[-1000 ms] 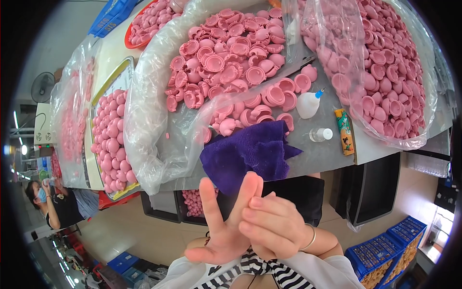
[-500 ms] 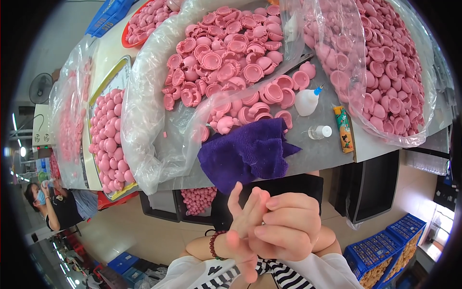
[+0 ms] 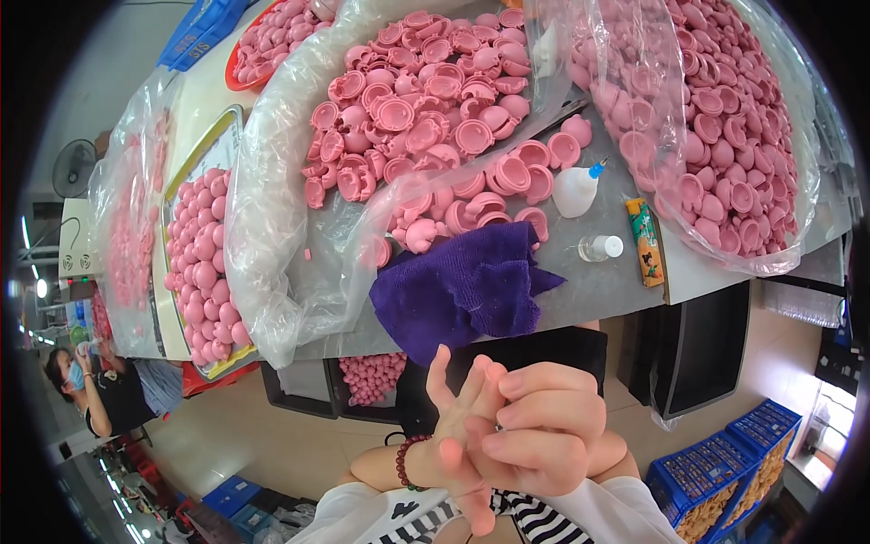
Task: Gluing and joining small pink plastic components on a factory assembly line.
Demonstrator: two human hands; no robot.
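Note:
Just off the near table edge, my two hands are close together. My left hand [image 3: 459,442], with a dark red bead bracelet on its wrist, is open, its fingers stretched and spread. Against its fingers presses my right hand [image 3: 548,433], closed, its fingertips curled in a pinch. A tiny dark shiny bit [image 3: 498,428] shows between the hands; its kind is too small to make out. A purple cloth [image 3: 458,292] hangs over the table edge in front of them. Beyond it, pink hollow half shells [image 3: 426,109] lie heaped on clear plastic.
A white squeeze bottle [image 3: 577,189], a small clear bottle [image 3: 600,247] and an orange-green packet [image 3: 645,243] stand or lie at right. Pink balls fill a tray [image 3: 201,263] at left. Black bins [image 3: 698,354] and blue crates [image 3: 702,476] are below. Another person [image 3: 113,390] is far left.
My hands stay together in nearly the same place, with the right fingers shifted very slightly. The table scene has drifted a little to the left in view.

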